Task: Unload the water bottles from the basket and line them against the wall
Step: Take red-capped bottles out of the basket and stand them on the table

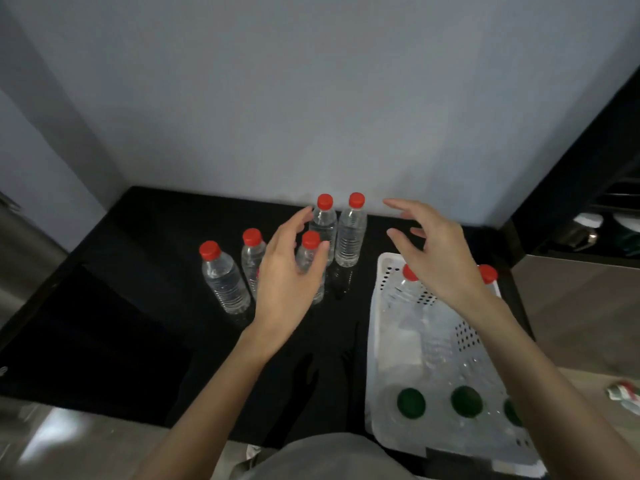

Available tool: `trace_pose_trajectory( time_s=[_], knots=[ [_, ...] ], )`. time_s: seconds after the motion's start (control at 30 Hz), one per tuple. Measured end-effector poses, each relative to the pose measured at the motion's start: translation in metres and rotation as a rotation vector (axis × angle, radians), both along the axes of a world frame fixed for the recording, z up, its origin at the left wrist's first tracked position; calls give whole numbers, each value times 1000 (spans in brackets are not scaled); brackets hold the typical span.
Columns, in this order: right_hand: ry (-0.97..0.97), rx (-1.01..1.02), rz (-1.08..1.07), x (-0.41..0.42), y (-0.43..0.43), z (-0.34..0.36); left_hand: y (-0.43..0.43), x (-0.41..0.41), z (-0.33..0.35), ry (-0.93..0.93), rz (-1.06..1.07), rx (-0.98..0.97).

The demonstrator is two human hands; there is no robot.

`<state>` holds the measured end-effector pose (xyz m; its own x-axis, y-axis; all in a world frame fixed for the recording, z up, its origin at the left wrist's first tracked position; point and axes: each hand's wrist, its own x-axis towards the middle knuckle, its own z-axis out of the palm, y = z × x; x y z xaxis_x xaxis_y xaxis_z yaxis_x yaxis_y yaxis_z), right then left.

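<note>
Beside a bottle (307, 258), left hand (287, 271) fingers wide, empty; right hand (437, 258) likewise over basket (374, 358).

A glossy black surface (121, 306) fills the middle of the view; a brushed grey metal panel (24, 258) stands at its left edge; a reflective steel strip (69, 441) runs along its near side; a dark open shelf unit (588, 150) rises on the right, with a shiny rounded metal vessel (581, 233) inside it; below the unit lies a pale grey-beige counter panel (581, 299); a crumpled red, white and green wrapper (623, 394) lies at the far right edge.
</note>
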<state>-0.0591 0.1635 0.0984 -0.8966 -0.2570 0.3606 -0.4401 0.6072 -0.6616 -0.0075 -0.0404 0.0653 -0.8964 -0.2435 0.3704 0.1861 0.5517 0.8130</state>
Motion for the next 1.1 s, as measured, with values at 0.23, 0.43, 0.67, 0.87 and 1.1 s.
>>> trace_pose_trajectory(
  time_s=[0.23, 0.43, 0.67, 0.87, 1.1],
  knots=[
    [-95, 152, -189, 17, 76, -25, 78, -12, -26, -188, -245, 13],
    [-372, 283, -274, 10, 112, -55, 129, -42, -63, -392, -298, -23],
    [-360, 226, -283, -1, 123, -86, 138, -57, -97, -342, -204, -277],
    [-435, 107, -190, -12, 134, -102, 132, -59, -98, -358, -348, -542],
    [-430, 137, -115, -21, 139, -110, 135, -68, -99, -319, -352, -640]
  ],
)
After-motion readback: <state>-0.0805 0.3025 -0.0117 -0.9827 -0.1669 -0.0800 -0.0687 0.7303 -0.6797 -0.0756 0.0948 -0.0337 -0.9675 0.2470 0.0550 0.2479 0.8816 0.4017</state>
